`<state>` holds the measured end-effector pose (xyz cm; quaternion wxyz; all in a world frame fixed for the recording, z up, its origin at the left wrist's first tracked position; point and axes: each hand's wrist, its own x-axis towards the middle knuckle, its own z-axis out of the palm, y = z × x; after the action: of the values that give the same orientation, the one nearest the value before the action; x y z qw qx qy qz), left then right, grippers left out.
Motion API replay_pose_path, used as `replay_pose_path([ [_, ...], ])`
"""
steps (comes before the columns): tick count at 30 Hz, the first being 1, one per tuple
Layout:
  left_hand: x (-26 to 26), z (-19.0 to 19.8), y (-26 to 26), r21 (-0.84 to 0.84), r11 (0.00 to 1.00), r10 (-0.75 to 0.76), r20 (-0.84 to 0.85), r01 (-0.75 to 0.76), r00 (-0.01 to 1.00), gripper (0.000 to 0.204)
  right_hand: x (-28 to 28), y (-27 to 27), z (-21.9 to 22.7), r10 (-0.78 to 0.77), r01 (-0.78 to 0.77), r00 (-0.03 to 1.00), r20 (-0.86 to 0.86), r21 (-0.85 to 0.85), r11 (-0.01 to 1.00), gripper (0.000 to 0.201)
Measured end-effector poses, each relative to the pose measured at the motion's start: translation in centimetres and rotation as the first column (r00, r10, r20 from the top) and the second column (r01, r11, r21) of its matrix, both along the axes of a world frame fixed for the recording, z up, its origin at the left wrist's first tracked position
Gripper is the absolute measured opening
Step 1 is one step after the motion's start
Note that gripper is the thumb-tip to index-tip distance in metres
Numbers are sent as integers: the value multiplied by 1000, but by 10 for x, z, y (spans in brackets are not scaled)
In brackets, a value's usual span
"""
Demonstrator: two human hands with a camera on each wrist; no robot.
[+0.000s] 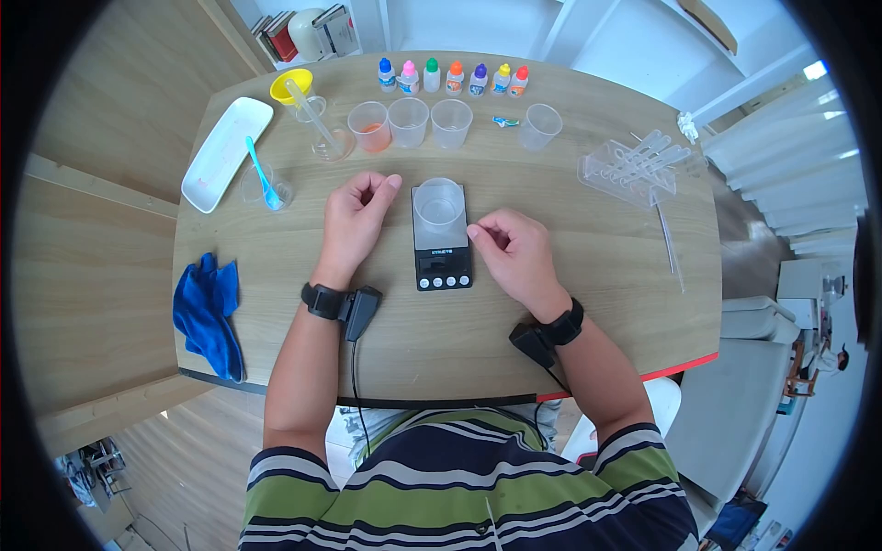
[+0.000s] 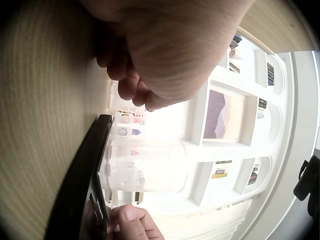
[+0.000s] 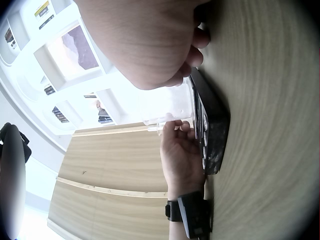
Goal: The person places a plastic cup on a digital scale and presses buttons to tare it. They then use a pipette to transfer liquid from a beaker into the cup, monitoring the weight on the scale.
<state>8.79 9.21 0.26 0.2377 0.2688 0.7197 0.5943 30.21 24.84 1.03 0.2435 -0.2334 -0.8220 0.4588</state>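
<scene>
A clear plastic cup (image 1: 439,204) stands on the plate of a black digital scale (image 1: 444,266) in the middle of the table. My left hand (image 1: 356,216) rests on the tabletop left of the scale, fingers loosely curled and holding nothing. On the other side, my right hand (image 1: 516,253) lies with loosely bent fingers, its thumb and index tips close to the scale's right edge. The left wrist view shows the cup (image 2: 147,167) upright on the scale. In the right wrist view, the scale's round buttons (image 3: 204,122) face the left hand (image 3: 181,155).
Behind stand several dropper bottles (image 1: 455,79), a cup with orange liquid (image 1: 371,129), other clear cups (image 1: 451,125) and a flask (image 1: 333,142). At left are a white tray (image 1: 213,174), a blue spoon (image 1: 266,184) and a blue cloth (image 1: 209,308). A clear rack (image 1: 625,179) sits at right.
</scene>
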Motion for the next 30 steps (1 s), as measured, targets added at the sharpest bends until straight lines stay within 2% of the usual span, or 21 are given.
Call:
replay_pose_path([
  [30, -1, -3, 0, 17, 1000, -10, -12, 10, 1000, 31, 0, 0, 0, 8, -8, 1000, 0, -1, 1000, 13],
])
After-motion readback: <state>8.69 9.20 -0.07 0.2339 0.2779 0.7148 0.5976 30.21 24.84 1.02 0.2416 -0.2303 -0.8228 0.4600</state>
